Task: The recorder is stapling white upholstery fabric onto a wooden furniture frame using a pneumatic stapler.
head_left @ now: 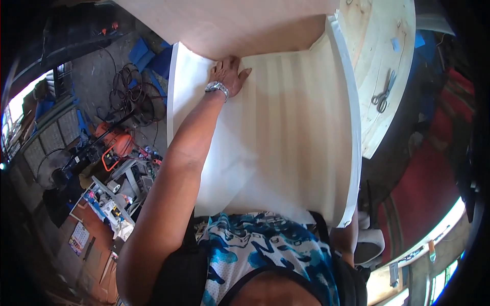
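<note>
A large cream, shell-like piece [286,122] with raised white side edges fills the middle, its near end against my body. Faint stripes run along its inner face. My left hand [228,76] lies flat near its far edge, fingers spread, holding nothing; a metal watch [217,89] is on that wrist. Just beyond the fingertips, a pinkish-brown board [235,25] meets the piece. At the lower right, part of my right arm [345,239] goes down beside the white side edge [351,127]; the piece hides the hand.
Dark scissors [383,94] lie on a pale wooden board with a curved edge [367,61] at the right. An orange compressor [115,140], coiled hose [130,86] and a cluttered stand [109,209] are at the left. Red cloth [418,199] spreads at the far right.
</note>
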{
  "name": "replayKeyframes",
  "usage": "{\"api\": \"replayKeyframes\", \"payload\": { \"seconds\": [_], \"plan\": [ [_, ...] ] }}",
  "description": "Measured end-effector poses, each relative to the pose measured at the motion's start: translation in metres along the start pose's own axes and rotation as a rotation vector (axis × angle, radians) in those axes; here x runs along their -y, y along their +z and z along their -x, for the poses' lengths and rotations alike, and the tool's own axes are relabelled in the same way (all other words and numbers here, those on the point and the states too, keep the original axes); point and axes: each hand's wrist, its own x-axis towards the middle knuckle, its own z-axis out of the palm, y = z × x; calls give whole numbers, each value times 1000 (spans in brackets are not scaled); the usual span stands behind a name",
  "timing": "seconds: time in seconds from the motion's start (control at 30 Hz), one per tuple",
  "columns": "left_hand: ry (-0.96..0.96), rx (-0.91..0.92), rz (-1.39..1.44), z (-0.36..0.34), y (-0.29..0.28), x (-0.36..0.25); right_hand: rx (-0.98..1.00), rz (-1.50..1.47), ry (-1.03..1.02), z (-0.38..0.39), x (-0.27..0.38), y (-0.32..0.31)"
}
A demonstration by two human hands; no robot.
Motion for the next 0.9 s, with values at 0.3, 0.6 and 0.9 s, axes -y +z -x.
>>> {"api": "replayKeyframes", "payload": {
  "seconds": [0.3,0.6,0.9],
  "plan": [
    [272,-53,55,102,7,-61,47,22,39,42,-5,10],
    [565,263,72,270,-45,-77,187,-11,-54,-2,13,69],
    [108,244,-518,299,-118,13,194,-89,-132,-16,28,105]
  ]
}}
